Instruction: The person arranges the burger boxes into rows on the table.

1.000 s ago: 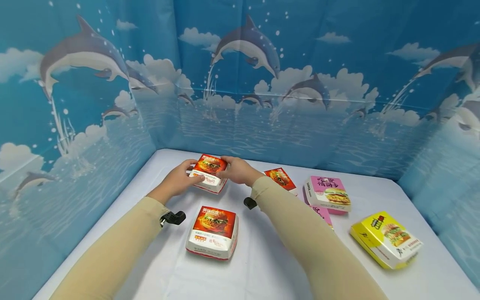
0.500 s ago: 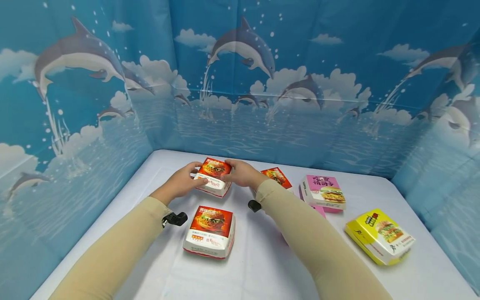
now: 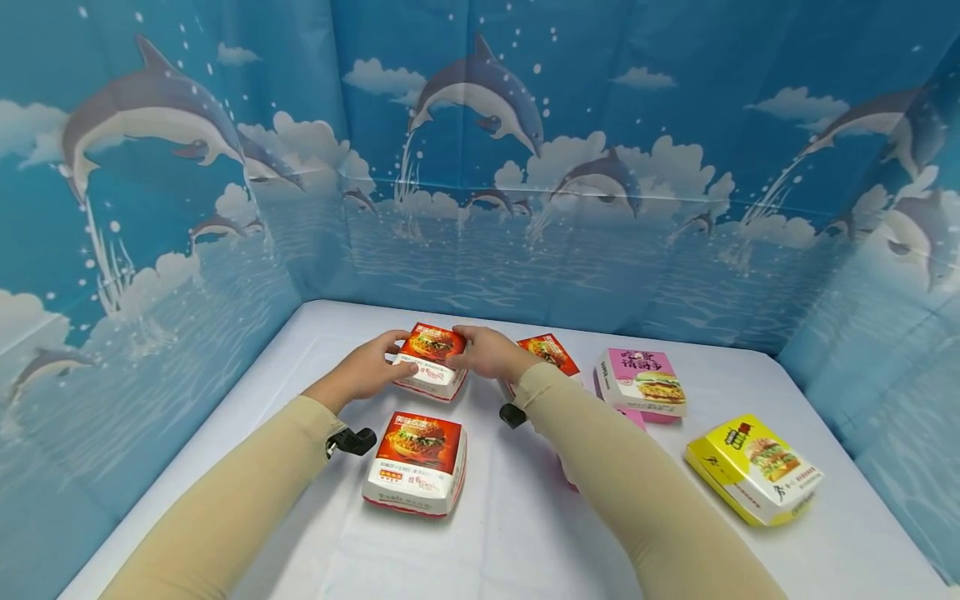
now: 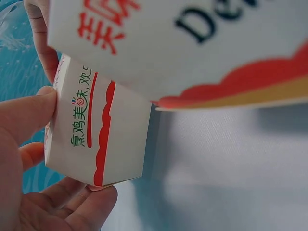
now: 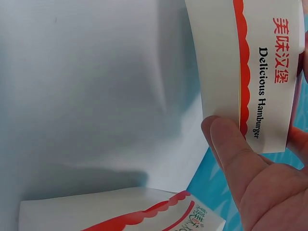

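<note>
— Left hand (image 3: 365,372) first: what is it on?

— It grips the left side of the far red burger box (image 3: 432,360), thumb along the near face and fingers curled round the far edge; the left wrist view shows the thumb (image 4: 24,114) pressed on the white wall.

— And the right hand (image 3: 487,352)?

— Clamped on the same box from the right, thumb (image 5: 236,154) against the side printed "Delicious Hamburger".

— Where is that box?

— Toward the far middle of the white bench (image 3: 525,533), between the two hands; whether it rests on the bench or is just lifted, I cannot tell.

— What lies around it?

— A second red burger box (image 3: 416,462) sits nearer, just in front, apart from it. A third red box (image 3: 551,352) lies to the right, partly behind the right sleeve (image 3: 622,483). Further right stands a pink box (image 3: 641,382), and a yellow box (image 3: 753,469) at the near right, well apart. Dolphin-printed blue walls (image 3: 525,167) surround the bench.
</note>
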Demonstrator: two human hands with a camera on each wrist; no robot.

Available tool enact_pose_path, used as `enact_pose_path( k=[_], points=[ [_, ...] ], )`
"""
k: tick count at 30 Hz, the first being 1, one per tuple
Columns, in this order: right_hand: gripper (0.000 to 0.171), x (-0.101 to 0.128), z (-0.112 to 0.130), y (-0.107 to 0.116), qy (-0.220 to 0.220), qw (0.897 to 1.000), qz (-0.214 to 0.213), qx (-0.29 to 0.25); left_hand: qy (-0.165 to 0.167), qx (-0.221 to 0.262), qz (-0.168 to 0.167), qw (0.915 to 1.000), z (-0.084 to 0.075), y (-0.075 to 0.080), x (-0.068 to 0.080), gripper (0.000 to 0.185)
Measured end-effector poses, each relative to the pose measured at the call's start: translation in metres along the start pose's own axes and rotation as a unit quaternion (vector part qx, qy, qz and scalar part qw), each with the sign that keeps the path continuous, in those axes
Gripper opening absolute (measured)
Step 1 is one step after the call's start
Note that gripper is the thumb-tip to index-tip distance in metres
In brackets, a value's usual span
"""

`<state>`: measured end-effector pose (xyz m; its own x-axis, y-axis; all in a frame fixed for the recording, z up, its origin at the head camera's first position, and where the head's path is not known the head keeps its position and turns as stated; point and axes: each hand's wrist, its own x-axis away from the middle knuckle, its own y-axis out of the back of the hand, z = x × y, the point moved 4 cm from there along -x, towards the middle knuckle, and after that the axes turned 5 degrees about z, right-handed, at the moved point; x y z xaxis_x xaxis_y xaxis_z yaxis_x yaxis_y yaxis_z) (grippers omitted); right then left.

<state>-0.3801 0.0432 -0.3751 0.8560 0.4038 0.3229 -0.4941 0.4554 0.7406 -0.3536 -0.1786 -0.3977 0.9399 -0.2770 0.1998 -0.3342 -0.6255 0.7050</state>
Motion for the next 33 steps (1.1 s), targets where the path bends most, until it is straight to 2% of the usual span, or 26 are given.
enact_pose_path(
  k=[8,33],
  points=[
    [0.083,-0.002,-0.005,-0.003,-0.010,1.000,0.003,-0.004,0.008,0.000,0.011,0.9999,0.001,-0.004,0.001,0.078],
    [0.079,0.002,-0.012,-0.007,0.006,1.000,0.001,0.004,0.017,-0.021,0.019,0.9995,0.000,-0.012,0.002,0.074]
  ],
)
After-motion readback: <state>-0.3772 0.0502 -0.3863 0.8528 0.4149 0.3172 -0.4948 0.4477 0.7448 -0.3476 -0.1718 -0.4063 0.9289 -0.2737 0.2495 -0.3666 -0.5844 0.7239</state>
